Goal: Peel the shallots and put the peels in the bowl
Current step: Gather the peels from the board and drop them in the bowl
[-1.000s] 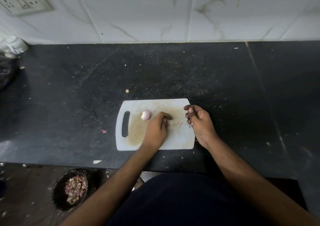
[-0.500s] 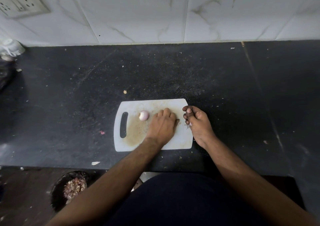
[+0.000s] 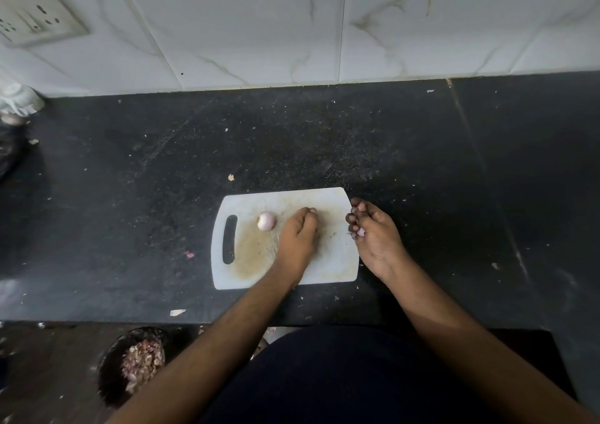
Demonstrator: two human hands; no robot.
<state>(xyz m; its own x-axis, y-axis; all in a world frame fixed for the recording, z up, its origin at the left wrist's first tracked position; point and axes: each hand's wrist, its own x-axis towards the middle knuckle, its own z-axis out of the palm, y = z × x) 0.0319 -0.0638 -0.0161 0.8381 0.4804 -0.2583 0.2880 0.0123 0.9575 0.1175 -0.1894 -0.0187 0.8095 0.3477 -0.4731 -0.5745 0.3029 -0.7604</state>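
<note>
A peeled, pale pink shallot (image 3: pixel 267 221) lies on the stained white cutting board (image 3: pixel 334 261), near its handle slot. My left hand (image 3: pixel 297 238) rests on the middle of the board just right of the shallot, not touching it, fingers curled down; anything under them is hidden. At the board's right edge my right hand (image 3: pixel 373 232) is closed, with small pinkish peel bits (image 3: pixel 359 232) showing between its fingers. A dark bowl (image 3: pixel 107 365) holding shallot peels (image 3: pixel 143 358) stands below the counter's front edge at the lower left.
The black counter (image 3: pixel 422 151) is flecked with crumbs, with a pink peel scrap (image 3: pixel 189 254) left of the board and a pale scrap (image 3: pixel 178 312) near the front edge. A tiled wall with a socket plate (image 3: pixel 32 24) is behind. A white object (image 3: pixel 16 102) sits far left.
My left hand slid right across the board with flat fingers, then curled them and drew back slightly. My right hand stayed at the board's right edge. The shallot has not moved.
</note>
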